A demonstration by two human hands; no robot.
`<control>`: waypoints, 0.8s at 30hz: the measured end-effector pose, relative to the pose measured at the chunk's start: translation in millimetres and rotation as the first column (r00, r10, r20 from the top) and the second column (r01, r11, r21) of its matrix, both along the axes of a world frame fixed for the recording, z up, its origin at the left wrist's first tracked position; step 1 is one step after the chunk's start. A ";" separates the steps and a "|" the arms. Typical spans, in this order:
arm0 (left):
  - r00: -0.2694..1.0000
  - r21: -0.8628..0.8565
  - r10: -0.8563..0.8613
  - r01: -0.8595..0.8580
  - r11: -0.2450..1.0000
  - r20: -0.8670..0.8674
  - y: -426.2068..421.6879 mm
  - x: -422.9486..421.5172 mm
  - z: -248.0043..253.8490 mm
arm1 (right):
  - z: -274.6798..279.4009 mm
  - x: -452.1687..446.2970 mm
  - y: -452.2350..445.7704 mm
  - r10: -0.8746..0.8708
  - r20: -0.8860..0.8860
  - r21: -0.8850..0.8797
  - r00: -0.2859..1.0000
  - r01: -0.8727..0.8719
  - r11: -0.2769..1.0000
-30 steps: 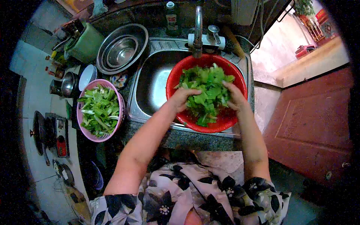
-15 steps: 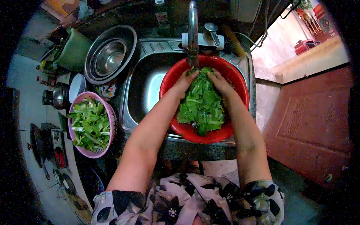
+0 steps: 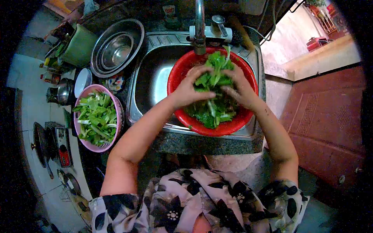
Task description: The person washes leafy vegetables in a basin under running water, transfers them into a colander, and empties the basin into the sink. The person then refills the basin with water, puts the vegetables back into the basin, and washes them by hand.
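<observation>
A red basin (image 3: 233,126) stands in the right part of the metal sink, under the faucet (image 3: 199,31). Chopped leafy greens (image 3: 213,79) are in it, some raised between my hands and more lying lower down. My left hand (image 3: 192,88) curves round the left side of the raised bunch, thumb and fingers apart. On the right side, my right hand (image 3: 241,87) wraps round the same bunch with bent fingers. More cut greens fill a pink basket (image 3: 91,146) on the counter to the left of the sink.
Nested metal bowls (image 3: 116,50) and a white bowl (image 3: 83,80) stand left of the sink. Farther left are a green container (image 3: 79,46) and a stove (image 3: 63,145). A bottle (image 3: 171,16) stands behind the sink. A reddish door (image 3: 326,128) is at the right.
My hands have moved from the basin's far side toward its middle and now lift a bunch of greens between them. The view has shifted slightly.
</observation>
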State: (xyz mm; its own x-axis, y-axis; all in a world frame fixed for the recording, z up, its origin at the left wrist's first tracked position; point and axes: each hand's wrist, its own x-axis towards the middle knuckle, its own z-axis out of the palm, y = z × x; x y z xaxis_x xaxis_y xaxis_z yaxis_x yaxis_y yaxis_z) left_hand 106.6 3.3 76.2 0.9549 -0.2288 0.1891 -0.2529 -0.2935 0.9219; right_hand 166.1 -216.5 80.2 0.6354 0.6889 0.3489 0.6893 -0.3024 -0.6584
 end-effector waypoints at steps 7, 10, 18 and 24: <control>0.623 -0.538 -0.181 -0.450 0.713 -0.761 23.8 -32.7 -14.7 | -33.4 -12.6 -60.6 0.225 -0.173 -0.332 0.959 -0.272 0.903; 0.487 -0.442 -0.108 -0.648 0.620 -0.866 5.4 -29.8 -44.8 | -64.6 1.8 -59.3 -0.229 -0.634 -0.123 0.739 0.197 0.973; 0.353 -0.482 -0.329 -0.666 0.569 -0.876 -35.9 10.5 -147.3 | -127.3 -9.8 19.0 -0.424 -0.838 -0.181 0.343 0.559 0.809; 0.752 -0.567 -0.124 -0.366 0.738 -0.648 -34.8 -4.9 -39.6 | -62.3 -16.0 19.9 0.110 -0.966 0.220 0.232 0.526 0.822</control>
